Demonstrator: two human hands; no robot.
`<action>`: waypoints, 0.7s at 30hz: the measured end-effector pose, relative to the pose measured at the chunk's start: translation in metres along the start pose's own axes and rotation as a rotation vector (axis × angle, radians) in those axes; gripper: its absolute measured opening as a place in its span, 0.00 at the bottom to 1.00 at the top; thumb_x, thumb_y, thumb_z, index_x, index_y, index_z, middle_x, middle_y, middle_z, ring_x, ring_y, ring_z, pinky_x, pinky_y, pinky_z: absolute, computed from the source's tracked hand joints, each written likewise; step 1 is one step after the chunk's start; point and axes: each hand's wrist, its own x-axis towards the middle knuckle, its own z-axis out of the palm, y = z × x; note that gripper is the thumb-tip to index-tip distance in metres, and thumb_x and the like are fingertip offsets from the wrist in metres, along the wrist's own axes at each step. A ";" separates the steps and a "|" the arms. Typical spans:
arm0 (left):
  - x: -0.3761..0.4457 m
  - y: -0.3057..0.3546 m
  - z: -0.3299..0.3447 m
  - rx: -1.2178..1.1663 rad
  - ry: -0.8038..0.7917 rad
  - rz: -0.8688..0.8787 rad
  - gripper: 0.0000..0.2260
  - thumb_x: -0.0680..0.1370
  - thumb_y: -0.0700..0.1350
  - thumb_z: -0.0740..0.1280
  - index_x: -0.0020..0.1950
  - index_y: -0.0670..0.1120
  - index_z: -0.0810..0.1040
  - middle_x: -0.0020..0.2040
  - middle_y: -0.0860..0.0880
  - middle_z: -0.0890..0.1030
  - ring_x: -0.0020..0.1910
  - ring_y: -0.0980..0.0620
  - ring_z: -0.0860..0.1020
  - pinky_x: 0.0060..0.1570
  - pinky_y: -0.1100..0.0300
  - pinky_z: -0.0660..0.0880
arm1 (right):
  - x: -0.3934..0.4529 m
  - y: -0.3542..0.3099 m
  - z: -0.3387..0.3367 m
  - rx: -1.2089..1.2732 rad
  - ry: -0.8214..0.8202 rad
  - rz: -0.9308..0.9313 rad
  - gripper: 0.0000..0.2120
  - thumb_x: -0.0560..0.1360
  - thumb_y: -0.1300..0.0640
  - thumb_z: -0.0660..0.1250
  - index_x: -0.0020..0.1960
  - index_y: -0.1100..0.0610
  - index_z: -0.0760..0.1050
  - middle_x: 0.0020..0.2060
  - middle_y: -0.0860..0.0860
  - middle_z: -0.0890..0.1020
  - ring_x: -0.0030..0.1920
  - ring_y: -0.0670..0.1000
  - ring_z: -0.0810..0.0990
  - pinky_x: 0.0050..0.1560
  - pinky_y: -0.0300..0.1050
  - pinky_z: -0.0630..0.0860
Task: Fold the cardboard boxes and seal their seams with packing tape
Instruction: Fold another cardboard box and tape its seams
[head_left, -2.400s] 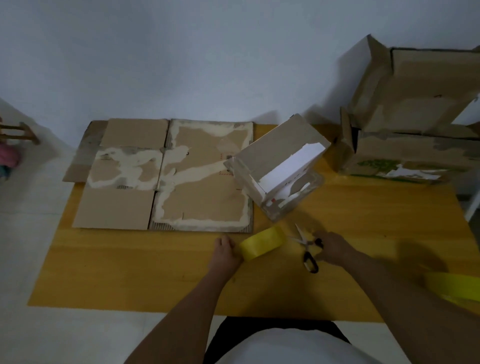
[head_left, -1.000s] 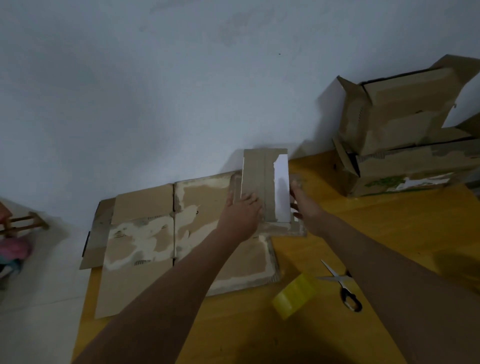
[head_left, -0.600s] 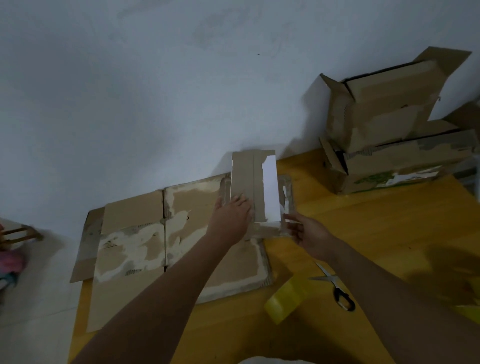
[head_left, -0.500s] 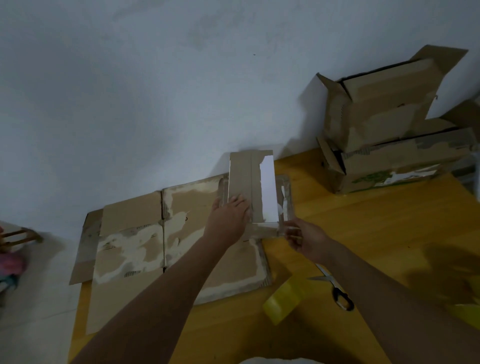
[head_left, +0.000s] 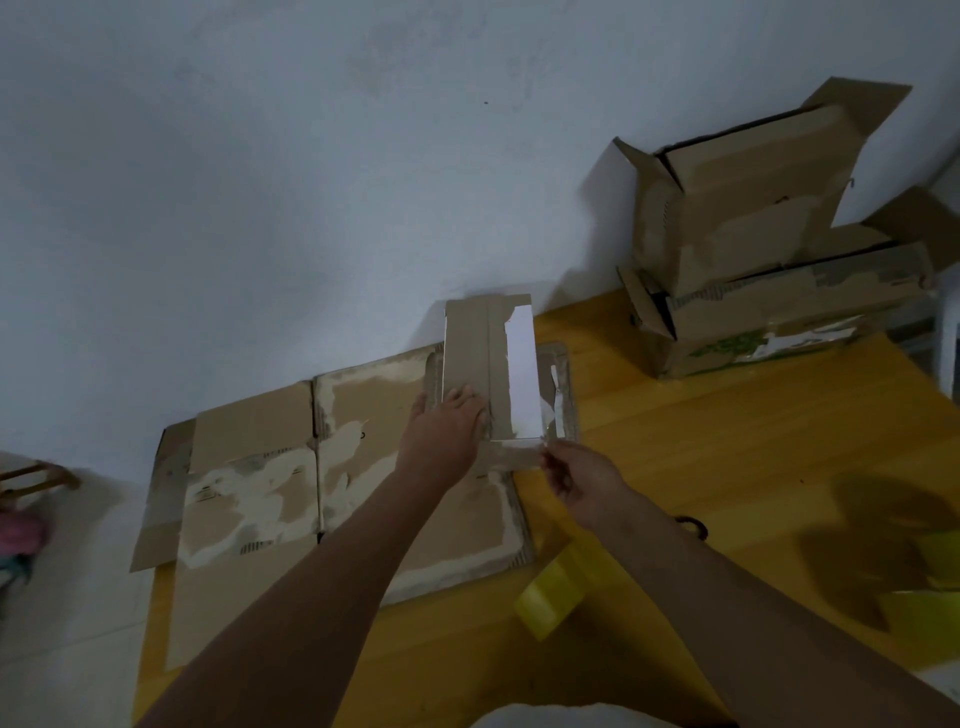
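box (head_left: 485, 364): matt cardboard, torn paper | tape roll (head_left: 551, 597): glossy plastic | table (head_left: 727, 447): smooth wood

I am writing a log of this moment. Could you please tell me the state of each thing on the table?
Small box: upright, flaps shut, left hand pressing it.
Right hand: pinching the box's near corner.
Flat cardboard: unfolded, lying flat.
Stacked boxes: folded, flaps open.
Tape roll: lying free, untouched.
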 end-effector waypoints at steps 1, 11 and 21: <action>0.000 0.000 0.001 0.005 -0.001 -0.004 0.19 0.86 0.49 0.47 0.75 0.50 0.65 0.78 0.51 0.63 0.77 0.52 0.61 0.76 0.44 0.51 | 0.000 0.003 -0.001 -0.021 0.027 -0.043 0.05 0.77 0.65 0.68 0.52 0.62 0.78 0.39 0.55 0.82 0.36 0.48 0.79 0.31 0.36 0.77; 0.001 0.000 0.003 0.069 0.034 0.022 0.16 0.85 0.42 0.51 0.72 0.48 0.67 0.75 0.48 0.68 0.76 0.49 0.64 0.75 0.45 0.54 | -0.013 0.009 0.005 -0.043 0.254 -0.404 0.15 0.73 0.67 0.70 0.47 0.55 0.65 0.37 0.54 0.75 0.34 0.49 0.72 0.37 0.43 0.71; 0.002 -0.016 0.015 0.156 0.203 0.182 0.31 0.79 0.65 0.47 0.64 0.46 0.77 0.63 0.46 0.78 0.62 0.45 0.77 0.62 0.49 0.72 | -0.023 0.030 -0.025 -0.250 0.381 -0.538 0.08 0.75 0.57 0.72 0.49 0.52 0.74 0.39 0.48 0.83 0.41 0.48 0.81 0.36 0.41 0.73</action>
